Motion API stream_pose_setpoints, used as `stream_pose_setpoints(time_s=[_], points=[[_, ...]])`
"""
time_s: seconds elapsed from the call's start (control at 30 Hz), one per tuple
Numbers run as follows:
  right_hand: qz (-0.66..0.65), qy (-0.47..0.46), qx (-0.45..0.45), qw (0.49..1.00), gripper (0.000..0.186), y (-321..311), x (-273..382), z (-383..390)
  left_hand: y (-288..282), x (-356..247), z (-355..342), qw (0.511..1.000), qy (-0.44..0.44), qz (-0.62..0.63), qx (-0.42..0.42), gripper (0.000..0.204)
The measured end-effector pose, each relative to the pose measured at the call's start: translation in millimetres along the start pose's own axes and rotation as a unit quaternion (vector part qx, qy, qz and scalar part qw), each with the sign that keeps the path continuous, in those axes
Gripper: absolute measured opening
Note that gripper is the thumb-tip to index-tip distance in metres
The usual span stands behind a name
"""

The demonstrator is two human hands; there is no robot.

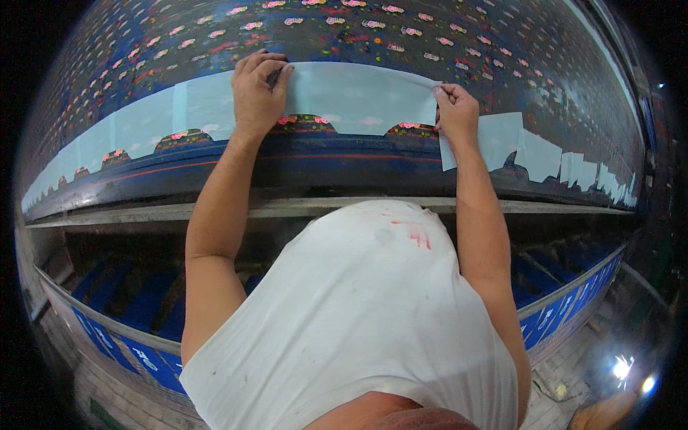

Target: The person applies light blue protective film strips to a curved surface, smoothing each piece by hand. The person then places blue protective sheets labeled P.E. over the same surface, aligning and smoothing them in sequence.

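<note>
Between left hand (258, 97) and right hand (459, 115), both pinching its upper edge, I see pale sheet (362, 97), presumably held taut.

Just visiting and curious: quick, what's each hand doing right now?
Left hand: curled at the upper edge of a pale sheet; whether it grips cannot be told.
Right hand: closed, pinching the pale sheet near its right end.

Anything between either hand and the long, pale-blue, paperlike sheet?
Nothing visible: the left hand touches the upper edge of the pale-blue sheet, and the right hand holds its upper right corner.
</note>
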State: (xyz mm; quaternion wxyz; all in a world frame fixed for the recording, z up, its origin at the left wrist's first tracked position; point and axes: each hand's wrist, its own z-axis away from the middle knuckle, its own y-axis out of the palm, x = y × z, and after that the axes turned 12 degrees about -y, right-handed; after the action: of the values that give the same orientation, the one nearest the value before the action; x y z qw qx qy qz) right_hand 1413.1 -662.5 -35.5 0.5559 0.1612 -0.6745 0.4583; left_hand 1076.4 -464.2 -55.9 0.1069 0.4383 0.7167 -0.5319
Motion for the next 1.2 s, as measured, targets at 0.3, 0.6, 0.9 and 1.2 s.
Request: stream_pose_setpoints(time_s=[0.3, 0.6, 0.9, 1.2], points=[[0.006, 0.01, -0.008, 1.0, 0.025, 4, -3, -5, 7, -22, 16, 0.996, 0.014, -0.087, -0.006, 0.063], [-0.193, 0.024, 0.114, 0.974, 0.026, -21, -7, -10, 65, -148, 61, 0.935, 0.145, -0.18, 0.271, 0.088], [0.471, -0.246, 0.043, 0.846, 0.02, -202, -65, -34, 130, -207, 61, 0.927, 0.158, -0.221, 0.261, 0.104], [0.239, -0.381, 0.13, 0.884, 0.014, -249, -83, -17, 178, -253, 69, 0.948, 0.013, -0.252, 0.194, 0.09]])
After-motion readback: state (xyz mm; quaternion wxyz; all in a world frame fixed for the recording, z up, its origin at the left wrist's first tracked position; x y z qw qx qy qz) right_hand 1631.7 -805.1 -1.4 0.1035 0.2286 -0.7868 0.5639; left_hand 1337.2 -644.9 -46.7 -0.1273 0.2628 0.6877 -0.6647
